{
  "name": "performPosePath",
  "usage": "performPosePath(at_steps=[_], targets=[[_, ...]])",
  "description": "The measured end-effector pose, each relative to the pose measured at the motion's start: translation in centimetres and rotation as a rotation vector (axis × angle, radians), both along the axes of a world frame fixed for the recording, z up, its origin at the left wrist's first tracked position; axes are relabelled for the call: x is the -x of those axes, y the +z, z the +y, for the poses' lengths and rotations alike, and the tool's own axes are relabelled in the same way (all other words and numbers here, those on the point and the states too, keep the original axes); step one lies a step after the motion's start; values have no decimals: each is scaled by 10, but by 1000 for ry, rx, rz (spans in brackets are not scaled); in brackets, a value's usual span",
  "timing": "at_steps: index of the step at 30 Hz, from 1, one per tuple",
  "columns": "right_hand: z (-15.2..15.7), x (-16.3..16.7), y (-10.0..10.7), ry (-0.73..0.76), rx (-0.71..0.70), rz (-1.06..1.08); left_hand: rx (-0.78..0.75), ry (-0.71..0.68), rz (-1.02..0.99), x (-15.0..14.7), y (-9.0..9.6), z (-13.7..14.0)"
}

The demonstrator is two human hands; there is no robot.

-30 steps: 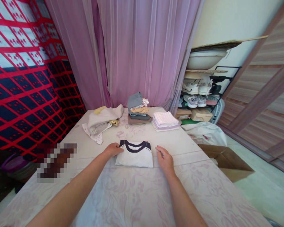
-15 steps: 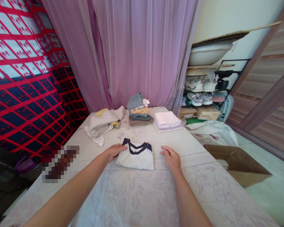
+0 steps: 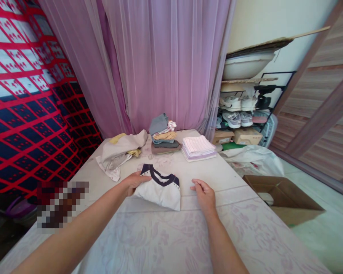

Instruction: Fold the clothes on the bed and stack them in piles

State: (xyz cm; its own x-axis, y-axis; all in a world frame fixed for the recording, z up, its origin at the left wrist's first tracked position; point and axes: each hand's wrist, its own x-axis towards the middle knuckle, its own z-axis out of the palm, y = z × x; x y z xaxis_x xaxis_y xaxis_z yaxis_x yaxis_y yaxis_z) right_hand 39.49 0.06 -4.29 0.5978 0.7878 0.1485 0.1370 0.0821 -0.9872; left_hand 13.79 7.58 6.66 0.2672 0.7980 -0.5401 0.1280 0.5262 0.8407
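Observation:
A folded white shirt [image 3: 162,196] with a dark navy neckline and shoulders lies in front of me, slightly tilted, its left side lifted a little. My left hand [image 3: 135,182] is closed on its left edge, thumb on top and fingers underneath. To the right of the shirt, my right hand [image 3: 203,192] hovers apart from it with fingers loosely curled; whether anything sits in them I cannot make out, though nothing shows. Both are above a pale floral bed cover [image 3: 171,239].
Behind the shirt stand a stack of folded clothes [image 3: 163,137], a pile of striped folded cloth [image 3: 198,146] and a rumpled heap of clothes [image 3: 120,150]. On the floor at right is an open cardboard box [image 3: 282,194], with a shoe rack [image 3: 246,102] farther back.
My left hand has raised and turned the shirt's left side, so the shirt now tilts down to the right. My right hand stays apart from it. The view has shifted slightly.

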Motion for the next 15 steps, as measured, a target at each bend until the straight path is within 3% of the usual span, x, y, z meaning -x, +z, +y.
performPosePath(at_steps=[9, 12, 15], targets=[[1, 2, 1, -12, -13, 3, -250, -106, 182, -78, 100, 50], [3, 3, 0, -10, -10, -28, -334, -93, 89, -114, 119, 83], [4, 5, -1, 4, -3, -53, -338, -22, -185, -160, 124, 117]])
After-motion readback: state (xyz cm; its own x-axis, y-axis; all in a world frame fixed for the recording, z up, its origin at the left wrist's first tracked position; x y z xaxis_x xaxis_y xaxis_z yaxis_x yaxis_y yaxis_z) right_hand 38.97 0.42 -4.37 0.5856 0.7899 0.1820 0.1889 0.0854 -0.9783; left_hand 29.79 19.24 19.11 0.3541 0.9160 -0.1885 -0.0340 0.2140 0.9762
